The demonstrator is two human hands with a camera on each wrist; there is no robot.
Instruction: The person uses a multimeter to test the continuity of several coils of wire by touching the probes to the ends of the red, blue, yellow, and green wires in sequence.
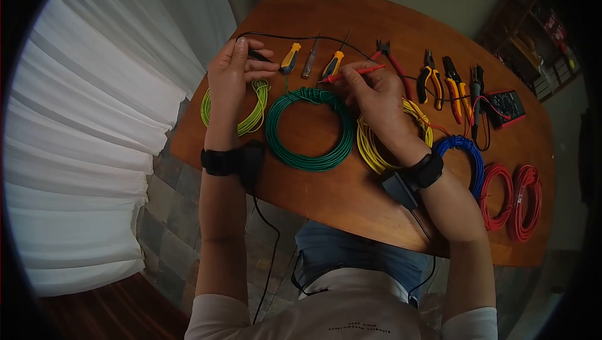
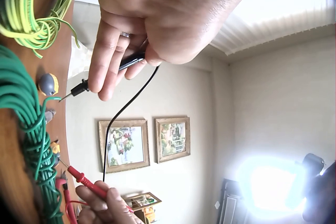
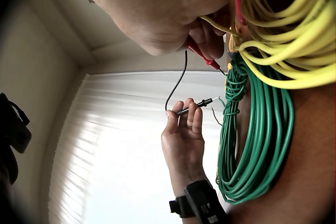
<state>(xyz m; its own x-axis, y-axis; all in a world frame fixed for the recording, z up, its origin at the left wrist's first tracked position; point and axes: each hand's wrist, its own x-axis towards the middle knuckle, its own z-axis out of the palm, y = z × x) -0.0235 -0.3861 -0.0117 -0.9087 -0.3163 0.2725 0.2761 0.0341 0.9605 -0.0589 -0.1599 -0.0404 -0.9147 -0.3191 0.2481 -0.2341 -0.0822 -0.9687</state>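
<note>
My left hand [image 1: 232, 70] pinches a black test probe [image 2: 80, 87] between thumb and fingers. In the left wrist view the probe's metal tip is right at one loose end of the green wire coil [image 1: 310, 94]. My right hand [image 1: 381, 96] grips a red test probe [image 1: 335, 78], its tip pointing left, close over the top of the same coil. Beneath the right hand lies a yellow wire coil [image 1: 370, 152]. A yellow-green wire coil [image 1: 259, 111] sits under the left wrist. A black lead [image 2: 126, 107] hangs from the black probe.
Behind the coils lie a yellow-handled screwdriver [image 1: 335, 61], a clear tester screwdriver [image 1: 309, 64] and several pliers [image 1: 429, 79]. A multimeter [image 1: 506, 108] stands at the right, beyond a blue wire coil [image 1: 480, 164] and two red coils [image 1: 495, 199]. White curtains [image 1: 94, 133] hang at left.
</note>
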